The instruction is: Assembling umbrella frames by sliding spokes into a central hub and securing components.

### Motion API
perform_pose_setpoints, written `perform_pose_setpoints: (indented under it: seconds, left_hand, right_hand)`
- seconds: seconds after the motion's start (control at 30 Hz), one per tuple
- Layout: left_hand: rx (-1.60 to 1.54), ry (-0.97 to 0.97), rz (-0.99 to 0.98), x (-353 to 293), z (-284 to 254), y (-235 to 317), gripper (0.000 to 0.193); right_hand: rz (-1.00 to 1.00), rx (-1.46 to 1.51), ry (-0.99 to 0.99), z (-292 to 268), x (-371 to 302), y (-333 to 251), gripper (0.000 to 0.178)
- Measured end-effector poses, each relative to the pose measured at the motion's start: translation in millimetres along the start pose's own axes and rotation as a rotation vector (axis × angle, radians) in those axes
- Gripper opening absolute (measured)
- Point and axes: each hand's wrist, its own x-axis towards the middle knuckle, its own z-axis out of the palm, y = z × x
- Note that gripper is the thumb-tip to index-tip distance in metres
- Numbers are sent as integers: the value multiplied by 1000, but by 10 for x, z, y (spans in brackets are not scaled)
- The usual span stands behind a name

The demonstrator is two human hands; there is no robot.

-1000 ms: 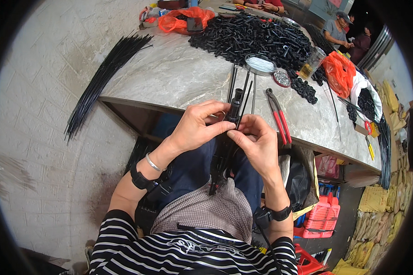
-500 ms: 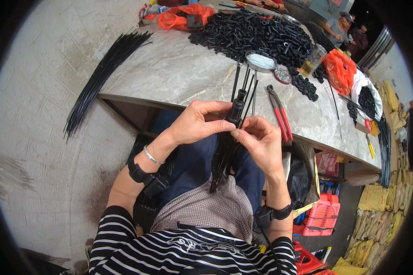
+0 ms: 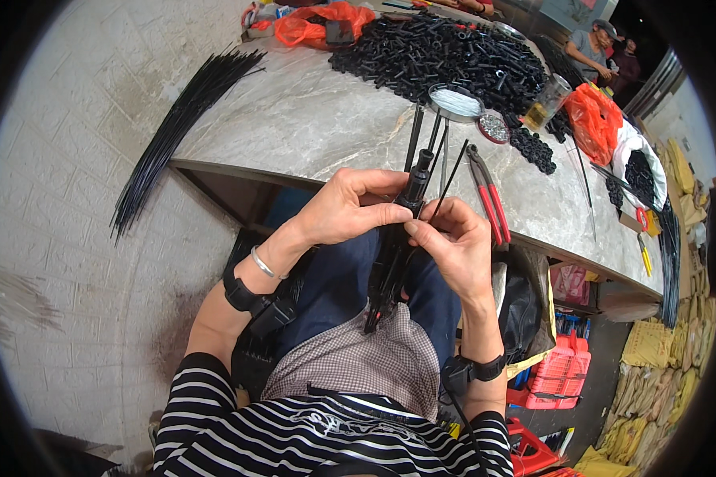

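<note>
Black plastic-looking tubing (image 3: 416,187) stood slightly tilted above the person's lap, before the table (image 3: 294,135); I saw the left hand (image 3: 356,208) clamped around it, the right hand (image 3: 452,245) pinching a thin rod (image 3: 452,176) close beside, and red-handled pliers (image 3: 486,197) lying beyond.

Orange bag (image 3: 306,30) sits at the table's (image 3: 294,127) back left, second orange bag (image 3: 595,123) at right near a clear jar (image 3: 546,106) with amber liquid, yellow sacks (image 3: 648,346) stacked lower right, red basket (image 3: 561,372), grey-shirted person (image 3: 585,49) upper right, whitish wall (image 3: 79,143) left.
</note>
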Motion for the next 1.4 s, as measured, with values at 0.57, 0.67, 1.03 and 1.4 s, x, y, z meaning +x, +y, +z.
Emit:
perform_pose_setpoints:
  seconds: [0.57,0.67,1.03,1.4]
  left_hand:
    - [2,-29,-15,57,-17,-19,37]
    - [-78,-36,-8,64,-46,-107,40]
    - [-225,-8,-21,61,27,-183,34]
    - [-187,82,-29,57,91,-183,33]
  right_hand:
    - [-1,-14,50,4,4,26,9]
    - [0,-6,68,23,14,23,9]
    - [-163,-239,159,105,-31,8,9]
    - [-215,-391,217,171,-15,-75,10]
